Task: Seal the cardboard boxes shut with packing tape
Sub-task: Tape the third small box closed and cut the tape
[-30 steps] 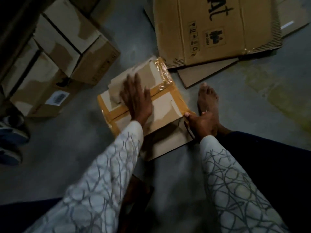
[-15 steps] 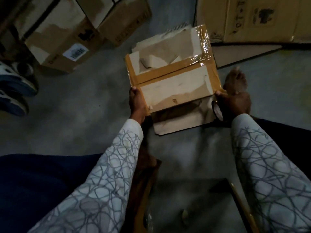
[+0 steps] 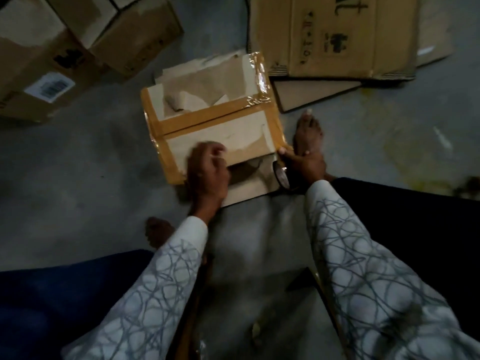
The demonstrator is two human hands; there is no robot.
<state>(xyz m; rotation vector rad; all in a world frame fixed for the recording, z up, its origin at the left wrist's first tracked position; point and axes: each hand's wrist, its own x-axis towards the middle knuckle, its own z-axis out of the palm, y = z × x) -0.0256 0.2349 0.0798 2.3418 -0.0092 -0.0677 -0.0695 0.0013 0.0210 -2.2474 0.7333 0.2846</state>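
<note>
A small cardboard box lies on the grey floor, with brown tape along its middle seam and side edges and shiny clear tape at its far right corner. My left hand is blurred, its fingers curled over the box's near edge. My right hand grips a roll of packing tape at the box's near right corner, thumb on the taped corner. A flat cardboard sheet sticks out from under the near side of the box.
Stacked closed cartons, one with a barcode label, stand at the far left. A large flattened carton lies at the far right. My bare right foot rests beside the box, my left foot near my left sleeve.
My left hand left the box top, took hold of the near left corner, then slid right along the near edge. My right hand stays at the near right corner with the tape roll.
</note>
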